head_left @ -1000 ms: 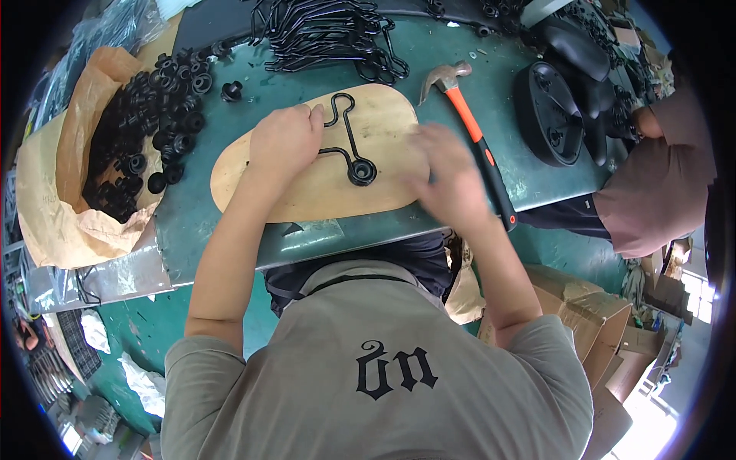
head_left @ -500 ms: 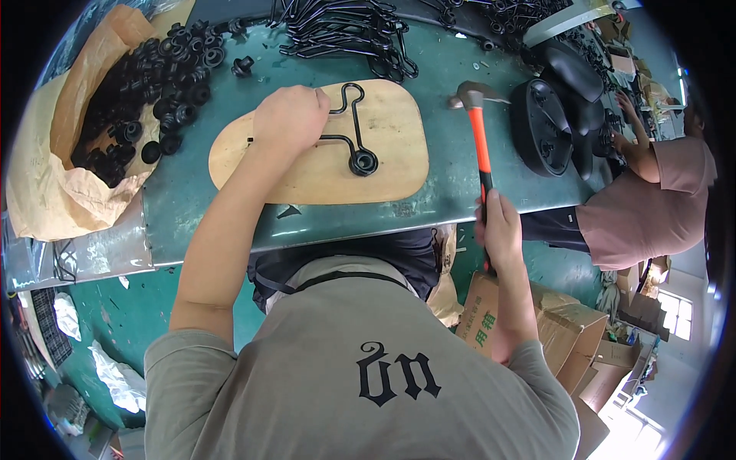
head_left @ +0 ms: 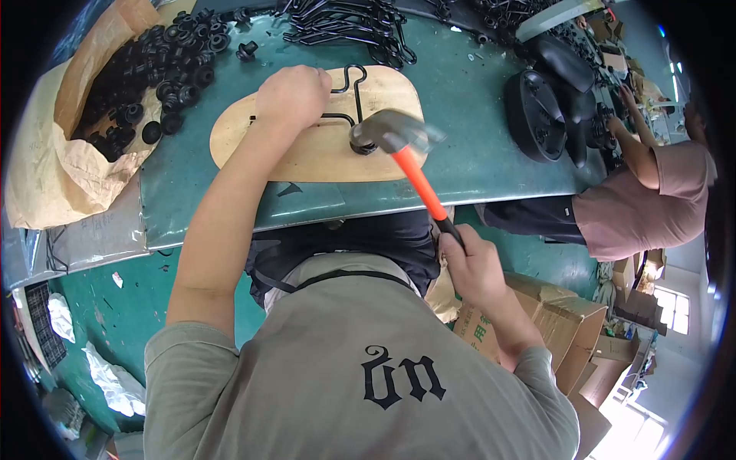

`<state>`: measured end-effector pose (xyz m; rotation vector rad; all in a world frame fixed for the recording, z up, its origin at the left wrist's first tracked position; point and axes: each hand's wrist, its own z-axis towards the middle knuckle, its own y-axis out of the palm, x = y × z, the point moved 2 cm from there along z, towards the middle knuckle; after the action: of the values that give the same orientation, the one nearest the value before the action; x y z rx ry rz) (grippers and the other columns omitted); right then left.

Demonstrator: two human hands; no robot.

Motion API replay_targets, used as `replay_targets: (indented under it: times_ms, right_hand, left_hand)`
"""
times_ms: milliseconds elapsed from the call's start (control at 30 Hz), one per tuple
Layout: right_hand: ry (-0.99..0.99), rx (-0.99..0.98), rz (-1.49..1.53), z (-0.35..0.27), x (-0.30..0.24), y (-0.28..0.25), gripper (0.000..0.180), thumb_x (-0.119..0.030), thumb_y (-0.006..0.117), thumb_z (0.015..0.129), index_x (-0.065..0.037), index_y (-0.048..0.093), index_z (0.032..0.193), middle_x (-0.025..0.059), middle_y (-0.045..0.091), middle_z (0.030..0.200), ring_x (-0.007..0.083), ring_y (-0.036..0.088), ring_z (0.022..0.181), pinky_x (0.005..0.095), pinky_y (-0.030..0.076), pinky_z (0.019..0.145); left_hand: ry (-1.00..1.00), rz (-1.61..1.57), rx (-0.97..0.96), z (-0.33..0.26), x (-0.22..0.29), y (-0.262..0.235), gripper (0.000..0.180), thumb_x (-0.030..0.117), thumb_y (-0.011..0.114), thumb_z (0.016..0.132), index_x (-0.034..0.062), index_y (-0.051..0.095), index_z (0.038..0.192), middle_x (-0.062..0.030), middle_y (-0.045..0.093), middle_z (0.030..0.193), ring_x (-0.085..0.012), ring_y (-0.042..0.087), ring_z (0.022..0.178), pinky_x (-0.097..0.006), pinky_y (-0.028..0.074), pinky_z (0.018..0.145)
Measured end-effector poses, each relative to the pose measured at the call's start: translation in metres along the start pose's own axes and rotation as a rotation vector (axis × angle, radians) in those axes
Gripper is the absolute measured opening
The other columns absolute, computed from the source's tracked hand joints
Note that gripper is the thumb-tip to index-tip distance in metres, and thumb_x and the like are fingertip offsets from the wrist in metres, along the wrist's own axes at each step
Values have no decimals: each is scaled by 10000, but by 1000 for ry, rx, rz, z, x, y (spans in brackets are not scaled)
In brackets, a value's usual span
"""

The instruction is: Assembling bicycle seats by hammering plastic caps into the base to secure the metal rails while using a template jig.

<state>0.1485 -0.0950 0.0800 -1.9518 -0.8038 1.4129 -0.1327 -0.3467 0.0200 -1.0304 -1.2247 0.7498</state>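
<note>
My left hand (head_left: 291,98) is closed around a bent black metal rod (head_left: 358,93), pressing it onto a rounded wooden board (head_left: 307,159). A black round bushing (head_left: 363,148) sits at the rod's looped end, partly hidden. Gripped by its dark handle end in my right hand (head_left: 475,267) is a claw hammer (head_left: 418,180) with an orange shaft. Its blurred head is over the bushing and appears to touch it.
An open paper bag (head_left: 46,169) spills black rubber bushings (head_left: 184,46) at the left. Bent black rods (head_left: 345,27) are piled at the back. Black padded shells (head_left: 533,115) lie to the right, where a co-worker (head_left: 640,188) is at the green table (head_left: 460,100).
The hammer has swung down and left from beside the board onto the looped end of the rod. My right hand moved left with it, while my left hand keeps its hold.
</note>
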Motion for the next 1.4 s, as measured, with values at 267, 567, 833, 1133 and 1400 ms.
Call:
replay_targets:
  times_ms: [267,567,833,1133,1400]
  right_hand:
    - [-553,292,786,-10,-48,-38,284,-237,474,1130,-2,584,1013,76,657,751,210,598,549,312,437,502]
    - [-59,186,-36,22,2,-17,205,-198,692,1038,2,655,1017,195,630,687,362,662,602,421,505,570]
    - [83,440,-312,94,37,-39,340,-367,705,1025,-32,671,1073,239,709,844,470,701,769,526,542,648]
    - [-389,544,-300,138,16,-16,329,-56,762,900,56,654,1190,262,603,1268,473,586,1159,509,487,1012]
    - [-659,338,-14,153,-64,4,308,8,721,923,56,648,1218,241,613,1264,384,649,1135,437,543,960]
  left_hand:
    - [66,-11,46,1,-12,4,473,293,436,1038,3,774,879,-220,761,971,-426,730,923,-518,588,890]
    - [40,-76,68,0,-4,1,533,343,423,1069,-4,757,840,-241,751,928,-445,723,893,-539,580,876]
    - [97,91,-148,-2,-5,11,469,310,452,1051,13,773,880,-221,772,972,-400,748,915,-526,596,833]
    - [75,226,536,1,-65,-56,205,261,714,932,65,701,992,-166,646,1056,-374,678,968,-456,585,813]
    - [53,-494,336,7,-49,-58,189,188,719,926,14,732,999,-183,717,986,-296,736,906,-396,607,813]
